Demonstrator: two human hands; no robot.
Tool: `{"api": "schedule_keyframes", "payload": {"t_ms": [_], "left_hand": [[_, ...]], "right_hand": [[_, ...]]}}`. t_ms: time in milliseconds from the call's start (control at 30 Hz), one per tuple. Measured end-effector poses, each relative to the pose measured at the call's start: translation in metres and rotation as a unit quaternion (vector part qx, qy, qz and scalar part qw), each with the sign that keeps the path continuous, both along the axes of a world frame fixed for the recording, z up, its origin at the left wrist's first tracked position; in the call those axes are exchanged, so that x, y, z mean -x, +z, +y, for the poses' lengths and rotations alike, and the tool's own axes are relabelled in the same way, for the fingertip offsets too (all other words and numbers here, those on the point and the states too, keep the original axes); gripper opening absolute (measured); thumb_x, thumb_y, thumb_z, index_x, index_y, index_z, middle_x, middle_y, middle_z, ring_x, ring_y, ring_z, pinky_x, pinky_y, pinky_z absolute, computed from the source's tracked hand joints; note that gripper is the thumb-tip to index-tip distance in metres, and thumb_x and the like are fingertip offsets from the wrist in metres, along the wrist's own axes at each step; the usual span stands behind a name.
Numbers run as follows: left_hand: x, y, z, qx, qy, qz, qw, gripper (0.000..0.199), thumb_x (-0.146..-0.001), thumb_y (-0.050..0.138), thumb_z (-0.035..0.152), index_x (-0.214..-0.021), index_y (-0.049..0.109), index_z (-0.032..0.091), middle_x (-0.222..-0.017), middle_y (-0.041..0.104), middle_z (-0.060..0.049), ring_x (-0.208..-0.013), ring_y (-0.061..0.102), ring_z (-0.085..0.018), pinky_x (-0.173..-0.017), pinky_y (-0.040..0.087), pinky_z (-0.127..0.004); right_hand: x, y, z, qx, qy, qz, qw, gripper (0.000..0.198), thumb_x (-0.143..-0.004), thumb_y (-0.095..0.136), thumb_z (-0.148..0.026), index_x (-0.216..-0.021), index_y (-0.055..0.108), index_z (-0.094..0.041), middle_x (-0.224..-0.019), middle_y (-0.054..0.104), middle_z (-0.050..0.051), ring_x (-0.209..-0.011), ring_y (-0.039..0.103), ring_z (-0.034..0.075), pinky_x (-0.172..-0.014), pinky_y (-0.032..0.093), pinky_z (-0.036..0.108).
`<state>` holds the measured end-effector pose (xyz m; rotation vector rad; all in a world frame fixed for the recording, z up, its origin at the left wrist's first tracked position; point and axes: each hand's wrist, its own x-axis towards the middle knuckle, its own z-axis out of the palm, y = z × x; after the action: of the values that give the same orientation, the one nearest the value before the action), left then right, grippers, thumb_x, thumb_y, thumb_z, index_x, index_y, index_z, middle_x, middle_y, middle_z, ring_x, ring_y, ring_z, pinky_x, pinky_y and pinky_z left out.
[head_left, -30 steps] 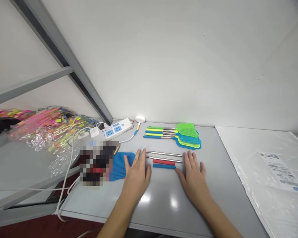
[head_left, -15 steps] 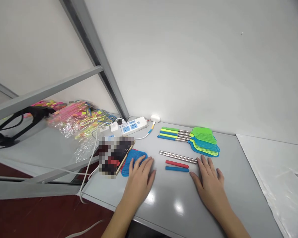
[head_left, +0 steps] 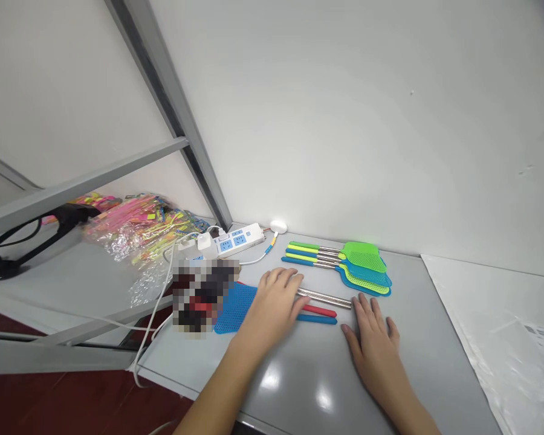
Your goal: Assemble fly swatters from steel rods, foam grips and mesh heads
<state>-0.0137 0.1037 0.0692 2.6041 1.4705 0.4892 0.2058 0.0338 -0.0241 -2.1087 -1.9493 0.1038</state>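
Observation:
My left hand [head_left: 272, 308] reaches over the left ends of two metal rods [head_left: 329, 298], its thumb spread from the curved fingers. It hides those ends and parts of the red handle [head_left: 321, 311] and blue handle [head_left: 320, 318] lying alongside. Under its wrist side is a blue perforated fly swatter head [head_left: 236, 307], with a red edge showing behind. My right hand [head_left: 376, 341] lies flat with fingers spread, fingertips by the rods' right ends. Behind the rods, several fly swatters [head_left: 365, 257] in green, yellow and blue lie stacked, heads to the right.
A blurred-out phone [head_left: 208, 296] lies left of the swatter head. Behind it are a power strip [head_left: 240, 240], a white device [head_left: 278, 226] and loose cables. A white plastic sheet [head_left: 494, 326] covers the right side. Bagged colourful items [head_left: 140, 232] sit beyond the metal frame [head_left: 181, 130].
My left hand has moved right, off the blue swatter head and over the rods' left ends. My right hand stays by the rods' right ends. The view has shifted slightly.

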Motion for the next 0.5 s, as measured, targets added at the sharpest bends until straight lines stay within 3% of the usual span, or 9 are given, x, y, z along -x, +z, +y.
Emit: {"api": "schedule_keyframes", "payload": {"t_ms": [100,233,400,500], "left_hand": [[-0.025,-0.006,0.000,0.009,-0.071,-0.020,0.997,0.052,-0.091,0.054,0.054,-0.132,0.052,0.022,-0.136,0.055,-0.011,-0.125,0.047,-0.029,-0.108,0.034,-0.050],[-0.039,-0.031,-0.009,0.039,-0.126,-0.006,0.991,0.087,-0.069,0.066,0.073,-0.138,0.045,0.024,-0.139,0.054,-0.012,-0.128,0.046,-0.033,-0.112,0.023,-0.060],[-0.026,-0.042,0.001,0.050,-0.087,-0.003,0.995,0.076,-0.073,0.076,0.055,-0.136,0.048,0.025,-0.137,0.056,-0.010,-0.125,0.049,-0.031,-0.107,0.031,-0.056],[-0.018,-0.040,0.008,0.061,-0.083,-0.026,0.994,0.073,-0.071,0.079,0.051,-0.133,0.050,0.025,-0.131,0.059,-0.008,-0.122,0.050,-0.030,-0.104,0.034,-0.051]], "right_hand": [[-0.001,-0.003,-0.001,-0.015,-0.003,0.022,1.000,0.055,-0.099,0.027,-0.039,-0.145,0.041,-0.013,-0.154,0.039,0.012,-0.147,0.024,0.029,-0.113,0.022,0.056],[-0.004,0.000,-0.003,-0.033,0.010,0.077,0.996,0.050,-0.099,0.031,-0.036,-0.144,0.042,-0.017,-0.153,0.041,0.011,-0.147,0.025,0.026,-0.114,0.021,0.055],[-0.008,0.007,-0.003,-0.046,0.009,0.173,0.984,0.038,-0.098,0.037,-0.035,-0.131,0.054,-0.025,-0.147,0.049,0.008,-0.140,0.038,0.024,-0.115,0.024,0.054],[-0.008,0.010,-0.004,-0.064,0.002,0.229,0.971,0.033,-0.097,0.042,-0.037,-0.122,0.060,-0.026,-0.142,0.052,0.008,-0.133,0.046,0.025,-0.110,0.036,0.050]]}}
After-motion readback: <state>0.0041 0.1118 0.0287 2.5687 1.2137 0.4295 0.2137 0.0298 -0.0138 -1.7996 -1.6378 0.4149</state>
